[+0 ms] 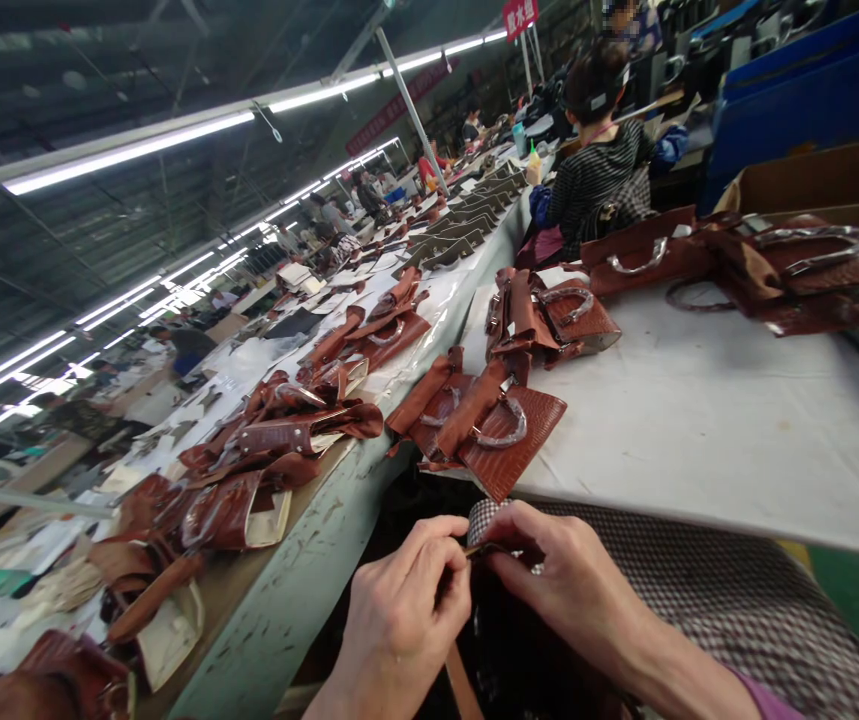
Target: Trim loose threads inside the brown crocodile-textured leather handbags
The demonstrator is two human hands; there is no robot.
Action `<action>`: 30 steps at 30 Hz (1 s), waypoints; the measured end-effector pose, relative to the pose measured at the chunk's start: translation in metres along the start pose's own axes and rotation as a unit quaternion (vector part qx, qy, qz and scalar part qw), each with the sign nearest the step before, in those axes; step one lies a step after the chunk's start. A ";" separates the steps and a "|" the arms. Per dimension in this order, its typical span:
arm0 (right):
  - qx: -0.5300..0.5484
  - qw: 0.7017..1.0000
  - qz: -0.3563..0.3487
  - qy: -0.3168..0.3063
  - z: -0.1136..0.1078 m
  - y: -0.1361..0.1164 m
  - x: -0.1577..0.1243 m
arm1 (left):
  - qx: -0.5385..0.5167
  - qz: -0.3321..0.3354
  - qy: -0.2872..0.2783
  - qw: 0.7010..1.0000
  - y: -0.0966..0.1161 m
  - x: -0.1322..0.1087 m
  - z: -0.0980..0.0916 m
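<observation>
Low in the middle of the head view, my left hand (406, 610) and my right hand (568, 580) meet over my lap, both closed in a pinch. A narrow brown leather strip (474, 550) shows between the fingertips; its far end is hidden by the right fingers. Under the left hand hangs a flat tan-brown leather strap (462, 682); whether it joins the strip I cannot tell. A dark piece (515, 650), too shaded to make out, lies beneath my hands. Black-and-white checked cloth (714, 580) covers my lap.
Just ahead, reddish-brown handbags (504, 425) with wrapped handles lie at the corner of a white table (699, 430). More bags (234, 510) line a long bench (286, 580) on the left. A co-worker in a striped top (598, 175) sits beyond, near a blue bin (804, 95).
</observation>
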State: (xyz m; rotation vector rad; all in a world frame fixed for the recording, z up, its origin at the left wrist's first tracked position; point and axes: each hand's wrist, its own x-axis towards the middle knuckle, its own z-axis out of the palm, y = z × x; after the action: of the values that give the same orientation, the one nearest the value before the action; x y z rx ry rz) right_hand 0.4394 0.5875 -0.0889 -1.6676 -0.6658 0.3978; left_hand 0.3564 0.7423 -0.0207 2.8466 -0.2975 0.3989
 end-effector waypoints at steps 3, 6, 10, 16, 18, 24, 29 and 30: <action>-0.010 1.000 -0.011 -0.004 -0.002 0.001 0.000 | -0.013 0.003 0.025 1.000 0.000 0.002 0.002; 0.000 1.000 -0.027 -0.007 -0.003 0.005 0.001 | -0.034 -0.005 0.031 0.999 0.000 0.000 0.006; 0.022 0.999 -0.019 -0.021 -0.004 0.008 0.004 | -0.055 -0.033 0.041 0.997 0.000 -0.003 0.011; 0.015 0.999 -0.002 -0.042 -0.007 0.009 0.007 | -0.049 -0.059 0.058 0.995 0.002 -0.005 0.015; 0.009 0.999 -0.016 -0.048 -0.008 0.009 0.006 | -0.057 -0.071 0.050 0.995 0.003 -0.004 0.015; 0.012 0.997 -0.050 -0.061 -0.008 0.009 0.004 | -0.122 -0.163 -0.010 0.979 0.006 -0.004 0.011; 0.047 0.996 -0.036 -0.068 -0.007 0.005 0.001 | -0.271 -0.311 -0.075 0.908 0.005 -0.002 -0.002; 0.053 0.996 -0.029 -0.069 -0.006 0.004 0.000 | -0.286 -0.330 -0.092 0.895 0.006 -0.001 -0.007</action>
State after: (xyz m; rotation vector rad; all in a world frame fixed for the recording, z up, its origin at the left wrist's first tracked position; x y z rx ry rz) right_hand 0.4440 0.5827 -0.0915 -1.5268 -0.7798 0.5013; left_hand 0.3527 0.7391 -0.0134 2.2100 0.4507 -0.0949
